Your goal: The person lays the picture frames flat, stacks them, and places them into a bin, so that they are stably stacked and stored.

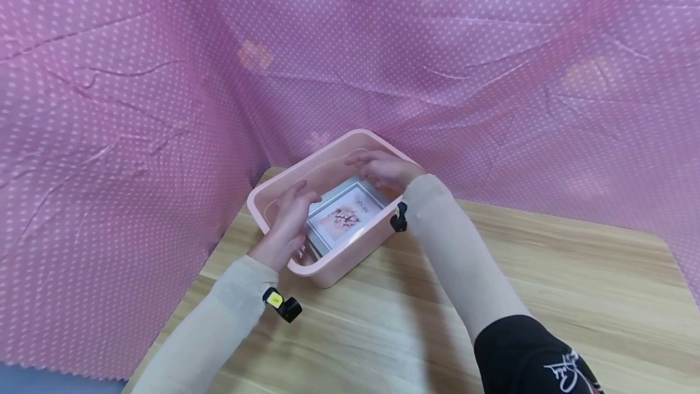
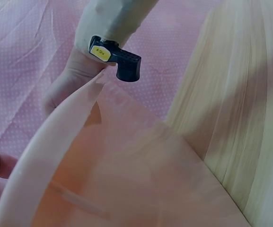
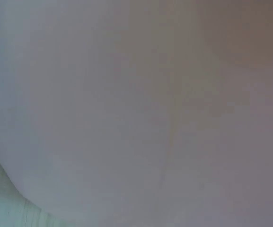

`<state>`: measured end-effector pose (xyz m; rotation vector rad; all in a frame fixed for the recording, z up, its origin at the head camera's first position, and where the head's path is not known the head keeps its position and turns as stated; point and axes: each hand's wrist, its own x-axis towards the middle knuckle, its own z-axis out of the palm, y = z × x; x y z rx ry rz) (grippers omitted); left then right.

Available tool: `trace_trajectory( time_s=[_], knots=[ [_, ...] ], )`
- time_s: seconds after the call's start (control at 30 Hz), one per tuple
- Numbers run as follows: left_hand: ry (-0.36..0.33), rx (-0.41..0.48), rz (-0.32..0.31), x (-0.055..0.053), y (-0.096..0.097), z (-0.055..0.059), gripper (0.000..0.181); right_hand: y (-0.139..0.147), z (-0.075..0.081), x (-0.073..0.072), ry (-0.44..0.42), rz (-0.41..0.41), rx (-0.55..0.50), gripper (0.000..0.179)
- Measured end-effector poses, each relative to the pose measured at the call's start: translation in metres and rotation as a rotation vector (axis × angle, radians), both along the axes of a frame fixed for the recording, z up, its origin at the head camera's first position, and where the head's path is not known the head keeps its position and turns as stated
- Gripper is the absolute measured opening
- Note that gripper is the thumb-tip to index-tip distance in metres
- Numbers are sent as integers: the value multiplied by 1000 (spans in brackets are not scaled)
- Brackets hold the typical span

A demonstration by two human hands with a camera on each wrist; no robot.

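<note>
A pink plastic bin (image 1: 341, 269) stands on the wooden table. Inside lies a picture frame (image 1: 346, 217) with a pale silvery border and a flower print, face up. My left hand (image 1: 290, 221) reaches over the bin's left end, fingers extended above the frame's left side. At the far right end, my right hand (image 1: 385, 170) dips over the rim with loosely bent fingers; I see nothing held in it. Whether either hand touches the frame, I cannot tell. The bin's wall (image 2: 136, 161) fills much of the left wrist view. Only a blurred bin surface (image 3: 103, 118) dominates the right wrist view.
Pink polka-dot cloth (image 1: 350, 47) hangs behind and to the left of the bin, close to its far side. The wooden tabletop (image 1: 569, 260) stretches to the right and toward the front. Each wrist carries a small black camera (image 1: 281, 304).
</note>
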<state>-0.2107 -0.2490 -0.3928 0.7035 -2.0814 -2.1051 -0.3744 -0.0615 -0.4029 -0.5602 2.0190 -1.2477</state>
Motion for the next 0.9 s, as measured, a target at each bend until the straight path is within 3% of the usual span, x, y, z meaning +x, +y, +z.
trace_trajectory(
  time_s=[0.13, 0.33, 0.43, 0.6, 0.77, 0.9],
  knots=[
    [-17, -53, -19, 0, 0, 1, 81, 4, -1, 1, 23, -51, -18, 49],
    [-47, -172, -102, 3, -6, 8, 79, 9, 2, 6, 24, -191, -152, 43],
    [-19, -178, -153, 6, -10, 11, 69, 14, 8, 13, 110, -237, -183, 39],
    [10, -153, -247, 14, -14, 14, 46, 35, 20, 31, 271, -243, -200, 33],
    [128, -165, -338, 23, -19, 20, 34, 59, 25, 51, 362, -239, -250, 31],
    [258, -169, -353, 30, -23, 27, 29, 76, 28, 67, 400, -264, -296, 32]
  ],
)
